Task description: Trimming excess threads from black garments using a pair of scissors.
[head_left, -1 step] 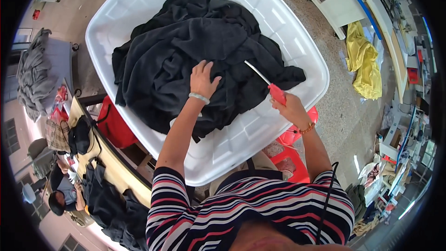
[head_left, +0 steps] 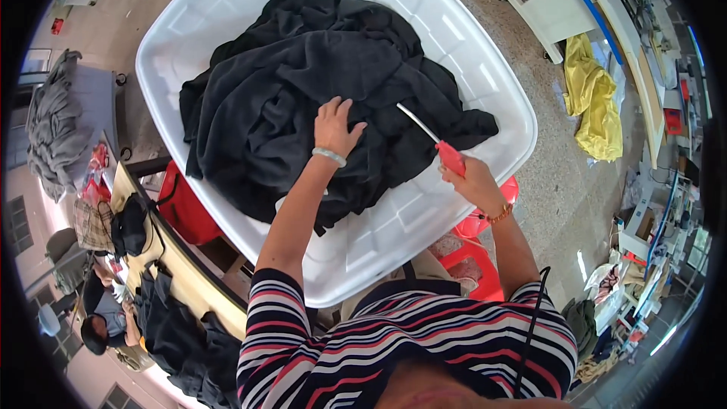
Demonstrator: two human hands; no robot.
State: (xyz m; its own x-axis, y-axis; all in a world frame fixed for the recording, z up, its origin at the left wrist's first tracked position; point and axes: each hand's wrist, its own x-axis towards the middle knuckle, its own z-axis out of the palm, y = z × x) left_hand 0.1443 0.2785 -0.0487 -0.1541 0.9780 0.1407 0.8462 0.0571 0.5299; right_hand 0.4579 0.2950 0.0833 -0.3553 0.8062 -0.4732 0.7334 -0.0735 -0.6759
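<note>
A large heap of dark black cloth point(head_left: 303, 68) lies bunched in a white plastic tub point(head_left: 500, 98) in front of me. My left hand point(head_left: 336, 127) rests on the near middle of the heap, its fingers apart and holding nothing. To the right, my right hand point(head_left: 475, 185) is closed round the handle of a red-handled tool point(head_left: 451, 159). Its slim silver shaft points up and left over the cloth, and its exact kind is unclear. I cannot tell whether the tip touches the fabric. Part of the handle is hidden inside my fingers.
Red plastic stools point(head_left: 477, 261) stand by the tub's near right side. A wooden table point(head_left: 189, 280) bearing dark cloth is at the left, where another person point(head_left: 106, 314) works. Yellow cloth point(head_left: 594, 106) hangs at the right near workbenches. A red bag point(head_left: 189, 208) sits beside the tub.
My left hand has shifted very slightly to the right over the cloth. The right hand and its tool have barely moved.
</note>
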